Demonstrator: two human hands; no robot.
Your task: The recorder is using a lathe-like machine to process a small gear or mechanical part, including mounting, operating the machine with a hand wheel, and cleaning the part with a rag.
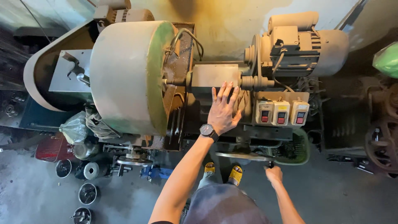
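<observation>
My left hand (224,108), with a dark wristwatch on the wrist, lies flat with fingers spread on the dusty machine body (213,76), just left of a row of three switch boxes (282,112) with red and dark buttons. My right hand (274,174) is lower down, closed around the small dark knob of a flat metal lever or handwheel (242,156) at the machine's front. A big grey and green drum-shaped cover (128,74) fills the left side. An electric motor (306,45) sits at the upper right.
Several metal tins and bowls (88,193) stand on the concrete floor at lower left, beside a plastic bag (74,128) and a red crate (49,148). A green basket (296,151) hangs under the switches. Another machine's wheel (383,143) is at the right edge. My feet in yellow sandals (235,174) stand below.
</observation>
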